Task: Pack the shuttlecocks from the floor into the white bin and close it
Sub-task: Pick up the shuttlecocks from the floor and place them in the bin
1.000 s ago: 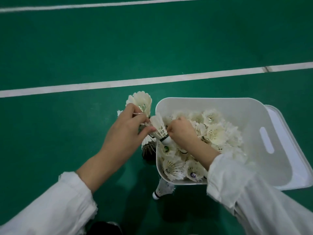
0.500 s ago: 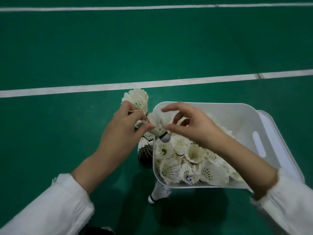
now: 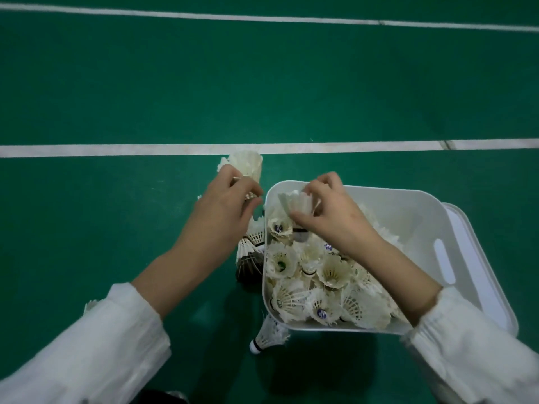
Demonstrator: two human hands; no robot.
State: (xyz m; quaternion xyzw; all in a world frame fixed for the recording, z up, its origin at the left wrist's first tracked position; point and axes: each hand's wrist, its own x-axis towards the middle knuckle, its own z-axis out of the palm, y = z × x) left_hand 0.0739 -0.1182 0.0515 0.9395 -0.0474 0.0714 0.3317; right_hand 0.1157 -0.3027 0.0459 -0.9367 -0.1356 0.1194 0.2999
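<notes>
1. Green court floor (image 3: 87, 228) carried one loose shuttlecock (image 3: 267, 336), nearer than both hands, at the corner of the one heaped white bin (image 3: 408, 205).
2. Right hand (image 3: 335, 220) had just pulled one shuttlecock (image 3: 296, 204) off the stack and pinched it over the bin, probably to drop it in.
3. Left hand (image 3: 221, 211), just beside, gripped that one stack (image 3: 248, 167); two white lines (image 3: 116, 150) lay beyond.

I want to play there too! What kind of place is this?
Most likely an indoor badminton court: a smooth green sports floor painted with straight white boundary lines, and a white plastic bin piled with white feathered shuttlecocks.
</notes>
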